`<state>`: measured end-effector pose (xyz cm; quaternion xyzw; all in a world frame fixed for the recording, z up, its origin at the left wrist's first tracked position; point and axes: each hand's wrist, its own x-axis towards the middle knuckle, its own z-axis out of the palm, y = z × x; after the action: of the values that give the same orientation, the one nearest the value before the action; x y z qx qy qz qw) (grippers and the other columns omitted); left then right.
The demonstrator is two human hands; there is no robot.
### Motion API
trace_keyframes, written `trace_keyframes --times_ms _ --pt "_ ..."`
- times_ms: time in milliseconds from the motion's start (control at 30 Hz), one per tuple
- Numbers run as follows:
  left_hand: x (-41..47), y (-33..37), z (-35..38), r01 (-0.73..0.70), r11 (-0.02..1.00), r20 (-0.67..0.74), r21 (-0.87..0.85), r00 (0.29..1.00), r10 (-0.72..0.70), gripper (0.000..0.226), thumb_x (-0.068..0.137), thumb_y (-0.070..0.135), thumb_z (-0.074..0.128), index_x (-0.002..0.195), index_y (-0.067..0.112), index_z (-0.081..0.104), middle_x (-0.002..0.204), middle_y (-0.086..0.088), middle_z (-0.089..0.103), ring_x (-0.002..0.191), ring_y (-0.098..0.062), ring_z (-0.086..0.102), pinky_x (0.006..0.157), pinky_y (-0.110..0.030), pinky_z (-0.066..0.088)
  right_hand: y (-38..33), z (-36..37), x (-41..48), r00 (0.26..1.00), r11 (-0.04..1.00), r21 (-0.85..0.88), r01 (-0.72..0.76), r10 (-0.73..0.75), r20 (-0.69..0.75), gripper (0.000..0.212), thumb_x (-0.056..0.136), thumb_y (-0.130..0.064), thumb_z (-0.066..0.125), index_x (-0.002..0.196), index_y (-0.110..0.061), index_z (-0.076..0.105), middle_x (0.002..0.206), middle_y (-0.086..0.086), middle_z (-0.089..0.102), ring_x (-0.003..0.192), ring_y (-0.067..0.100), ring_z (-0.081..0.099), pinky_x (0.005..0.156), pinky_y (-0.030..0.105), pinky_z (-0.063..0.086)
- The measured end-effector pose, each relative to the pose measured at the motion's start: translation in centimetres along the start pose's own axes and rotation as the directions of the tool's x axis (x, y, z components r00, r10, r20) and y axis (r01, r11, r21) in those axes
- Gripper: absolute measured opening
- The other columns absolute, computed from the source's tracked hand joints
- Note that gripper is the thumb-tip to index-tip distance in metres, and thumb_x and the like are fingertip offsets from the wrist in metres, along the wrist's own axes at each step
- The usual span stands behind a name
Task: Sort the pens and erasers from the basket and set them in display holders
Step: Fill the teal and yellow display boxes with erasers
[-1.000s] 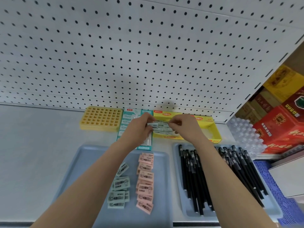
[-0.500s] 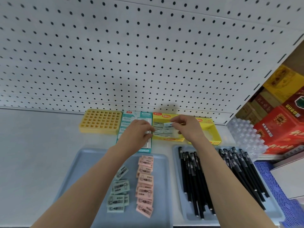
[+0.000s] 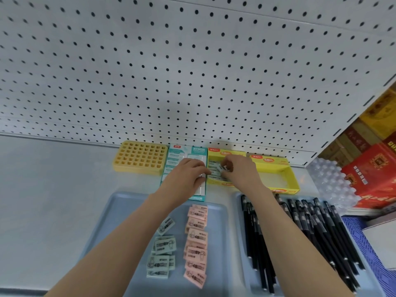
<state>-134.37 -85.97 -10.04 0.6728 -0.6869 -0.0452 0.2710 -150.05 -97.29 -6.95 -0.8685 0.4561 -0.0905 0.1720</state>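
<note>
Pegboard wall rises behind a grey tabletop. Along its foot, from the left, stand a yellow pen holder, a teal display box and a yellow display box. The left hand lies over the teal box with its fingers bent; I cannot tell whether they hold anything. The right hand pinches a pale green eraser in its fingers at the yellow box's left end. Nearer, a left tray carries green erasers and pink erasers; a right tray carries black pens.
</note>
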Motion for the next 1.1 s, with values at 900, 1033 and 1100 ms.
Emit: trace_keyframes --times_ms 900,1033,1100 --pt "-12.4 0.5 -5.7 0.398 0.917 0.174 -0.029 0.905 -0.388 0.028 0.079 0.039 0.077 0.097 0.020 0.070 0.088 0.007 0.058 0.077 -0.007 0.056 0.071 -0.018 0.044 -6.6 2.0 -10.0 0.943 0.930 0.164 0.327 -0.310 -0.122 0.019 0.092 -0.016 0.064 0.106 -0.020 0.075 0.102 -0.006 0.071 0.086 0.009 0.063 0.081 0.021 0.046" --pt "-12.8 1.2 -5.7 0.441 0.897 0.149 -0.012 0.888 -0.435 0.018 0.081 0.028 0.076 0.093 0.017 0.068 0.091 0.000 0.065 0.085 -0.015 0.062 0.073 -0.023 0.044 -7.9 2.2 -11.3 0.930 0.916 0.166 0.366 -0.357 -0.084 0.019 0.091 -0.015 0.065 0.106 -0.021 0.075 0.102 -0.004 0.072 0.091 0.012 0.065 0.082 0.020 0.044" --pt "-13.5 1.3 -6.1 0.470 0.881 0.102 -0.056 0.880 -0.463 0.016 0.082 0.019 0.075 0.095 0.014 0.067 0.090 -0.002 0.068 0.086 -0.017 0.063 0.072 -0.022 0.043 -8.3 2.2 -11.8 0.922 0.909 0.152 0.388 -0.384 -0.054 0.018 0.091 -0.016 0.065 0.105 -0.021 0.075 0.101 -0.005 0.072 0.090 0.012 0.064 0.080 0.019 0.043"
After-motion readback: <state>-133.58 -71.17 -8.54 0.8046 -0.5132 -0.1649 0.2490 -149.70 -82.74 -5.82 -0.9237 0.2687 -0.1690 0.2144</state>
